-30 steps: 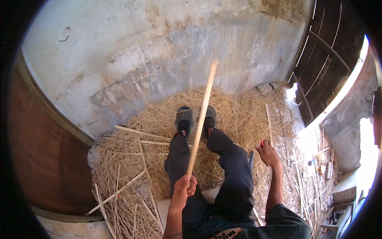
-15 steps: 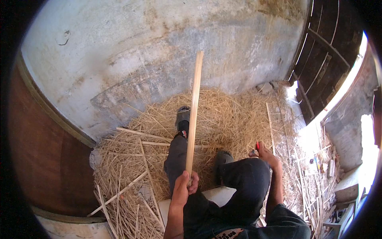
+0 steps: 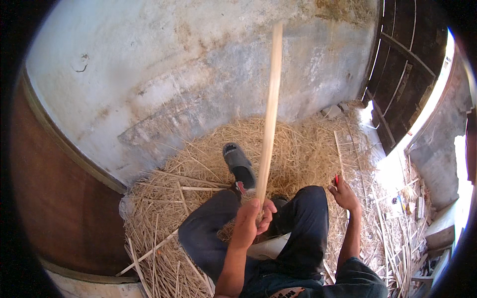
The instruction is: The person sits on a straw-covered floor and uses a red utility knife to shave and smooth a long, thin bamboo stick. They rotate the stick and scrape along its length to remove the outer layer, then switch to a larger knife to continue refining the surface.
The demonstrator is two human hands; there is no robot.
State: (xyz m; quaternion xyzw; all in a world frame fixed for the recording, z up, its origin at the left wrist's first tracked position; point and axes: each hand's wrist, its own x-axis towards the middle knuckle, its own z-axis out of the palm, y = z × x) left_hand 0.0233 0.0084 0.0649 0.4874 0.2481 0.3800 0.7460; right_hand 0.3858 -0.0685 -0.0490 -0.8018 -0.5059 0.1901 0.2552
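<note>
My left hand [image 3: 252, 222] is closed around the lower end of a long, pale strip of split bamboo or wood [image 3: 271, 109]. The strip stands nearly upright in front of me, leaning slightly right at its top. My right hand [image 3: 345, 192] is beyond my right knee, apart from the strip. Its fingers are closed on a small red thing [image 3: 336, 180], mostly hidden by the hand, so its kind does not show. My left foot wears a dark clog [image 3: 237, 158] and is set on the shavings.
Straw-like shavings [image 3: 298, 144] cover the floor, with loose strips [image 3: 151, 252] lying at the left and more at the right. A stained wall [image 3: 164, 74] rises ahead. A brown panel [image 3: 59, 188] stands left, dark boards [image 3: 407, 64] right. I sit on something pale [image 3: 271, 246].
My left hand and the strip have moved right and a little up. My left knee has swung outward to the left, and the foot has turned. My right hand has shifted slightly right.
</note>
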